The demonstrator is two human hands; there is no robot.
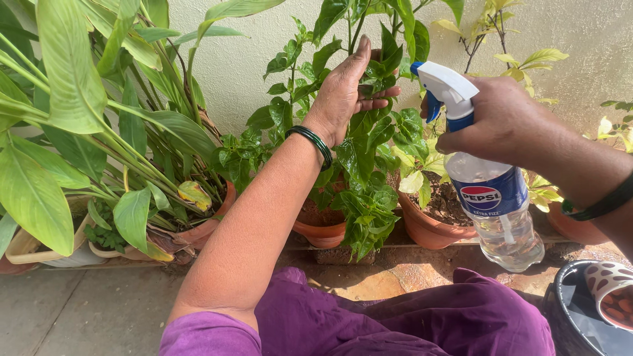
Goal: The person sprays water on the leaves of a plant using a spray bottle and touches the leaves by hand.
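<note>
My left hand (346, 89) reaches up into a leafy green plant (359, 151) and closes its fingers on a cluster of leaves near the top. A dark green bangle sits on that wrist. My right hand (504, 122) grips a clear plastic spray bottle (498, 204) by its neck, a finger on the blue trigger. Its white nozzle (445, 82) points left toward the held leaves, a few centimetres away. The bottle holds clear liquid and carries a blue label. The plant grows in a terracotta pot (321, 232).
A second terracotta pot (428, 227) with pale yellow-green leaves stands right of the first. A large broad-leafed plant (86, 118) fills the left. A cream wall is behind. A dark basin (567, 316) with a spotted cup sits at the lower right. My purple-clothed knees are below.
</note>
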